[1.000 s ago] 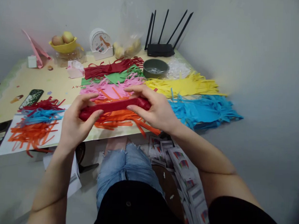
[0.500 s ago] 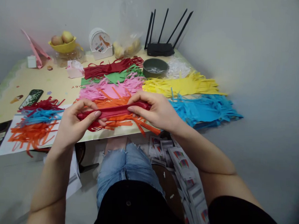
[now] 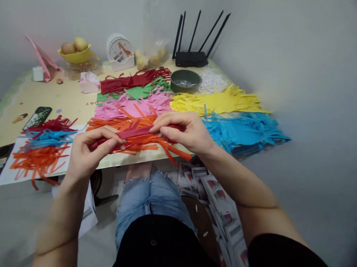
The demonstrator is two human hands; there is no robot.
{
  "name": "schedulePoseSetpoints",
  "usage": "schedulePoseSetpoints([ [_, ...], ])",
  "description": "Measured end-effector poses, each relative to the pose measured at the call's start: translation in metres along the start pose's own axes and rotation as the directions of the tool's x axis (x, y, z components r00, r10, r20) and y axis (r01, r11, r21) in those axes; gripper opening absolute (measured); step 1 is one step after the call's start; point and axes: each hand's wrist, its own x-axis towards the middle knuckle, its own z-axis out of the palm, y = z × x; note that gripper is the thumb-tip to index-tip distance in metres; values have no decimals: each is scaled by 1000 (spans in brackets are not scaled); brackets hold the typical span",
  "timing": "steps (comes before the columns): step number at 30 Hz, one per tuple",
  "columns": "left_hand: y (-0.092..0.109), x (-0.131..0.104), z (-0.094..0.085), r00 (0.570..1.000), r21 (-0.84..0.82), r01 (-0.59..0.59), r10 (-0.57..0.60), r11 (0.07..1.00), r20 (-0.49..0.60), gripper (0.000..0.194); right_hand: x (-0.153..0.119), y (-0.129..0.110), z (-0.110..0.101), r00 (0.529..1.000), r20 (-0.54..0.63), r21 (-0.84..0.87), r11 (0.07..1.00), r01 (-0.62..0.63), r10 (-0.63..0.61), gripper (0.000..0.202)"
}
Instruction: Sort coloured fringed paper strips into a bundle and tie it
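Observation:
A dark red strip of paper [image 3: 135, 132] is stretched between my two hands, just above the table's front edge. My left hand [image 3: 98, 147] pinches its left end, fingers closed round it. The other end is between the thumb and fingers of my right hand [image 3: 183, 131]. Beneath the strip lies fringed orange paper [image 3: 110, 124]. Fringed pink paper [image 3: 132, 107], green paper [image 3: 141, 92] and dark red paper [image 3: 130, 82] lie behind it. To the right are yellow paper [image 3: 219, 102] and blue paper [image 3: 244, 129], both fringed.
A green bowl [image 3: 185, 82] stands behind the papers, with a black router [image 3: 191, 59] at the back. Small tassels [image 3: 42, 158] lie on a white sheet at left, near two phones. Stacked packets [image 3: 230, 224] are below the table at right.
The red strip looks narrower and flatter between my hands. My left fingers have closed more over its end, and my right fingers have shifted slightly on the strip.

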Motion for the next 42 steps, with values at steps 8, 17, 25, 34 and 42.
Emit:
schedulePoseSetpoints([
  [8,1,-1,11,989,420,-64,114,905,-94,12,-9,-9,8,997,-66,-341,940,18,-43,23],
  [17,-3,0,8,999,242,43,-36,969,-31,17,-7,-6,4,992,-41,-63,990,-125,122,7],
  [25,0,0,12,952,-289,298,-306,910,19,21,-7,4,6,981,48,405,895,-190,186,17],
  [34,-12,4,18,971,-372,213,-239,903,-23,3,-5,17,1,995,40,340,935,-98,90,13],
  [42,-6,17,4,973,251,-13,-45,968,226,17,-5,17,-10,965,170,-177,958,227,-198,19],
])
